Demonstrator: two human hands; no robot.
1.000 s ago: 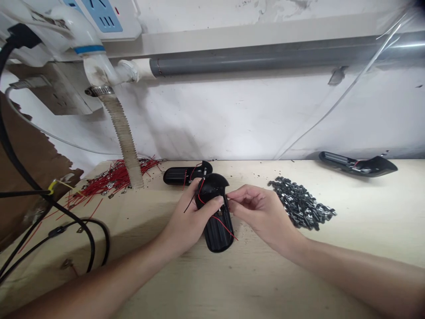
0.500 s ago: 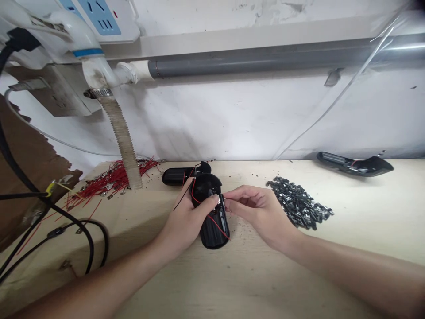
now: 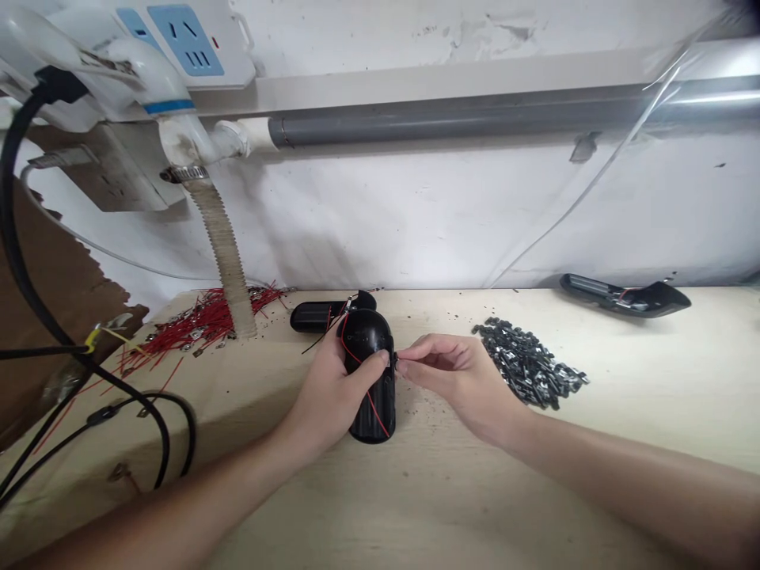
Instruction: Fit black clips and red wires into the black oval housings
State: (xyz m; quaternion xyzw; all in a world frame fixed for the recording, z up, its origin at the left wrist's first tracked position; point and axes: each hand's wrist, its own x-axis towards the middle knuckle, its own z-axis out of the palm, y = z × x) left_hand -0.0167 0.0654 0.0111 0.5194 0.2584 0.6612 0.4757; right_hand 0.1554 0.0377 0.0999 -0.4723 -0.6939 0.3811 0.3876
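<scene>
My left hand (image 3: 332,384) is wrapped round a black plastic housing (image 3: 366,328), with the thumb pressed on its right edge near the middle. A thin red wire (image 3: 374,412) lies across the housing, and a dark wire sticks out on its left side. At that same right edge, the thumb and fingertips of my right hand (image 3: 448,364) pinch a small dark part (image 3: 396,360). The fingertips mostly hide it, so its exact kind is unclear. Another black housing (image 3: 312,317) with wires lies just behind my left hand.
To the right lies a pile of small black-and-metal parts (image 3: 528,368). Red wires with metal tabs (image 3: 195,324) are heaped at the left, beneath a ribbed hose (image 3: 222,237). Black cables (image 3: 83,356) cross the left side. A third housing (image 3: 629,297) rests by the wall.
The housing has turned in my left hand, so its right edge and inside show less. My right fingertips have moved slightly left with it. The view has shifted a little.
</scene>
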